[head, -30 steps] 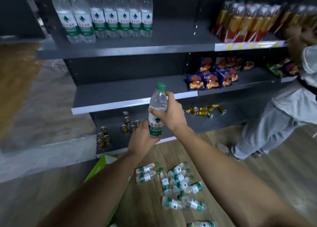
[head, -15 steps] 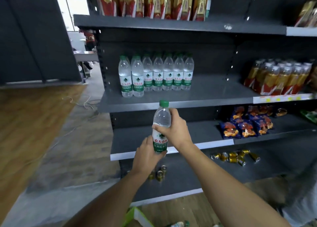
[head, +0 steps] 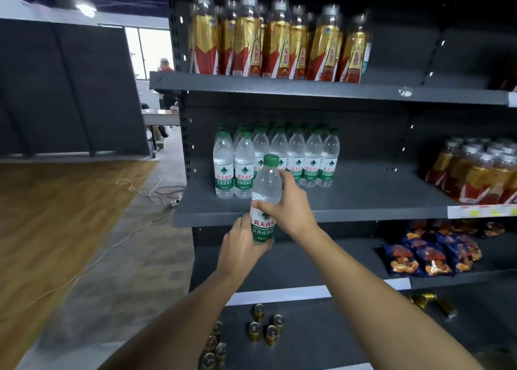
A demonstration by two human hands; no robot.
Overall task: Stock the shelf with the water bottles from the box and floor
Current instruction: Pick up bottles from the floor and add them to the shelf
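Dark metal shelving (head: 391, 134) is filling the view, its right end running off frame. Both hands are gripping one upright water bottle (head: 267, 183) just in front of the near edge of the middle shelf (head: 349, 201). The right hand (head: 289, 211) is wrapping its waist, and the left hand (head: 240, 248) is curling round its base and hiding the bottom. Behind it, shelved water bottles (head: 305, 159) are standing in rows, the far ones mostly covered.

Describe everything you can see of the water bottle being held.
The held bottle is clear plastic with a green cap and a white, red and green label. It is nearly upright in the air, in front of the middle shelf and its stocked water bottles. The right hand wraps its middle; the left hand holds its lower end.
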